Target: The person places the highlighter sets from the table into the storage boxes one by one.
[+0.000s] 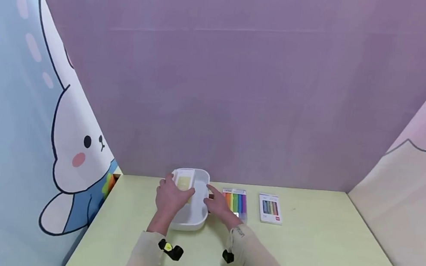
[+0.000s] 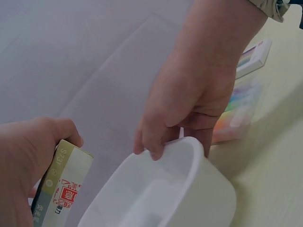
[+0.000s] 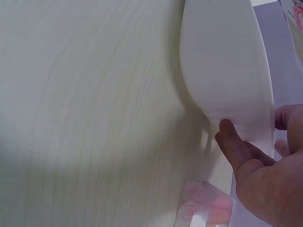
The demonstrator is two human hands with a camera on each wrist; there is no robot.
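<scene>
A white plastic bin [image 1: 186, 227] stands on the table, its rounded rim upward. My left hand [image 1: 171, 194] holds a small white-and-yellow carton [image 1: 184, 183] over the bin's left side. In the left wrist view, red print and "S731" show on the carton [image 2: 64, 189]; what it contains is hidden. My right hand [image 1: 220, 204] grips the bin's right rim, with fingers on both sides of the wall. The right wrist view shows that hand [image 3: 272, 175] pinching the white wall [image 3: 222, 61] from outside.
Right of the bin lies a clear case of rainbow-coloured pens [image 1: 236, 200], partly behind my right hand. Farther right is a flat white box with coloured sticks pictured on it [image 1: 270, 208]. A purple backdrop [image 1: 239, 109] rises behind the pale yellow table [image 1: 321, 248].
</scene>
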